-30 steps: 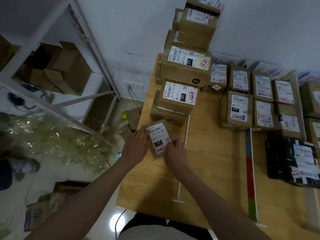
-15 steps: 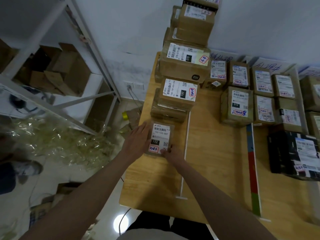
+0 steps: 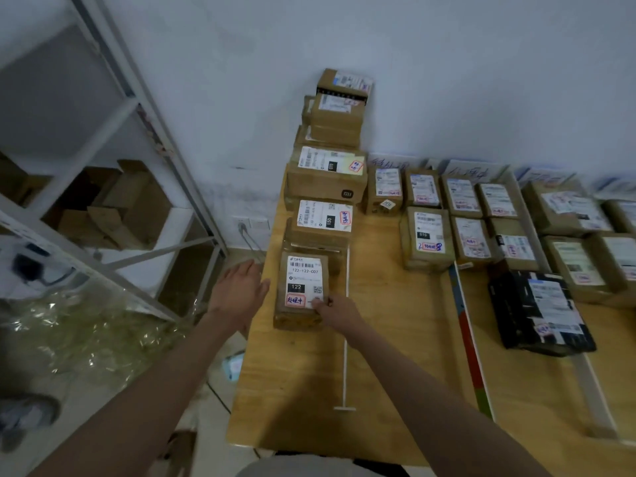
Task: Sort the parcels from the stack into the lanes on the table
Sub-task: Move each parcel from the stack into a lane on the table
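- The small brown parcel, labelled 122, is now set flat on the counter at the near end of the leftmost lane, just in front of the stack; a second ago it was held tilted between both hands.
- The left hand has been drawn off the parcel's left side and is held apart from it, fingers straight and spread, gripping nothing.
- The right hand is still kept at the parcel's near right corner, fingertips touching the label edge; whether that corner is pinched or only pressed cannot be told.
- A thin white divider strip is seen just right of the parcel, marking the lane edge.
- Directly behind, the parcel labelled 150 is stacked on another box, with the parcel labelled 070 and taller boxes beyond it against the wall.
- Further right, sorted parcels are lined up in rows within their lanes.
- This placement is judged nearly finished; the next parcel is likely to be taken from the stack.
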A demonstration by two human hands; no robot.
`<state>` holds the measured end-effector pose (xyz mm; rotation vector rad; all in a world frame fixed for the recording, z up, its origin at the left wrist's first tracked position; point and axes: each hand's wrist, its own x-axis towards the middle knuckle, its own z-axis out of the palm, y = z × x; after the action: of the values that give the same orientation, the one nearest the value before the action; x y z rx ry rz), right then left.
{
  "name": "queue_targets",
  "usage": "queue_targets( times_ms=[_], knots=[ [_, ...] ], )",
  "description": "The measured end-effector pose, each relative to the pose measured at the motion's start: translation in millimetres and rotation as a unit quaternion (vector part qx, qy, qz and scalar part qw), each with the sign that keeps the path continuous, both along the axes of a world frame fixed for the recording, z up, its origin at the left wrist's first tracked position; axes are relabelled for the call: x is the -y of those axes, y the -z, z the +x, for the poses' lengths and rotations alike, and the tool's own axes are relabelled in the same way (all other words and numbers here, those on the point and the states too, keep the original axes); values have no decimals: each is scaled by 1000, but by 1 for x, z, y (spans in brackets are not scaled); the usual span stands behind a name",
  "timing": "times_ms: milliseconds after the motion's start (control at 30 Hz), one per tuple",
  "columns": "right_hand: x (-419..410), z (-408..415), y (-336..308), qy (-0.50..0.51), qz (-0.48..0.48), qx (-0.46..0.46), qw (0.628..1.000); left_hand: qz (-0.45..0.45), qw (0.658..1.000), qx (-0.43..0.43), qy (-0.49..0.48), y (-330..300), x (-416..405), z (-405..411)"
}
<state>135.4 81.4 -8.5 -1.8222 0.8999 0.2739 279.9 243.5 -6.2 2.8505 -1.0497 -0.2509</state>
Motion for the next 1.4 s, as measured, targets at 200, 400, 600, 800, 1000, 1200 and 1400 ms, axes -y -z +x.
queue_targets(
  times_ms=[200, 400, 600, 800, 1000, 1200, 1400],
  knots=[
    [25, -35, -22, 19, -11, 20, 1000, -1, 1000, 19, 22, -14, 27, -24],
    [50, -79, -28, 63, 1, 29, 998, -9, 998, 30, 62, -23, 62, -59],
    [78, -138, -36, 109, 5, 39, 993, -34, 994, 22, 105, -26, 105, -107],
    [117, -204, -47, 137, -33, 51, 989, -29, 991, 19, 127, -30, 149, -164],
    [152, -283, -52, 164, -46, 59, 984, -30, 992, 21, 117, -30, 176, -241],
    [188, -341, -43, 167, -56, 51, 983, -12, 996, 7, 93, -23, 194, -307],
    [221, -356, -39, 170, -74, 49, 981, 6, 995, 11, 98, -22, 216, -325]
  ],
)
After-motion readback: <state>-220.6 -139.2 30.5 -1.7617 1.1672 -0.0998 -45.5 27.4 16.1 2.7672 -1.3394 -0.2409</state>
